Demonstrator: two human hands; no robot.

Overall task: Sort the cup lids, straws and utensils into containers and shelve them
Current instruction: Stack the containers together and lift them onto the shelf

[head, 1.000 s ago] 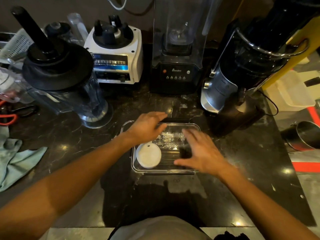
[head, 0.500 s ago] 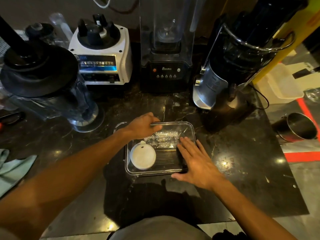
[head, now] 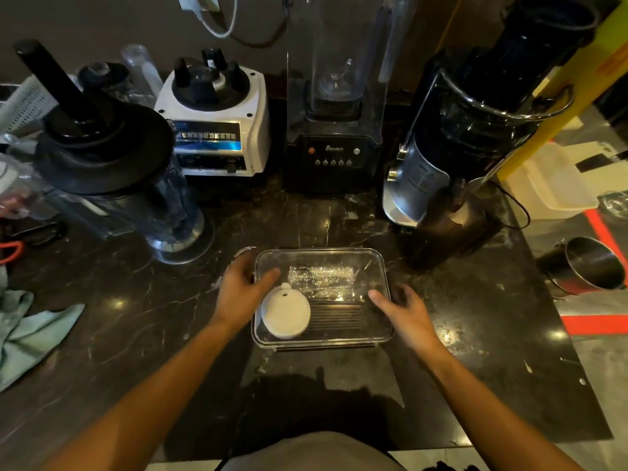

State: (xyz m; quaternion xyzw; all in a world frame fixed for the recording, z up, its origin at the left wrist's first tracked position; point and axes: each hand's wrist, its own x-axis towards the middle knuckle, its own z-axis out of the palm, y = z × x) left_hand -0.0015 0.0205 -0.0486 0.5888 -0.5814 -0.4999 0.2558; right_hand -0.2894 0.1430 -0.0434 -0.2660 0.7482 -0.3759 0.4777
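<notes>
A clear lidded container (head: 323, 342) sits on the dark marble counter in front of me. Through its lid I see a white cup lid (head: 285, 314) at the left. Clear-wrapped pieces (head: 321, 277) lie along the back, and a row of dark straws (head: 336, 316) lies at the front right. My left hand (head: 241, 290) clasps the left edge, thumb on top and fingers down the side. My right hand (head: 404, 311) straddles the right edge the same way, thumb over the lid.
Behind the container stand a blender jar (head: 136, 185), a white blender base (head: 217, 130), a black blender (head: 334, 130) and a dark juicer (head: 458, 147). A green cloth (head: 27, 331) lies far left. A metal cup (head: 588, 263) sits beyond the counter's right edge.
Both hands have slid off the top of the lid to the container's left and right edges. The lid now lies flat on the container.
</notes>
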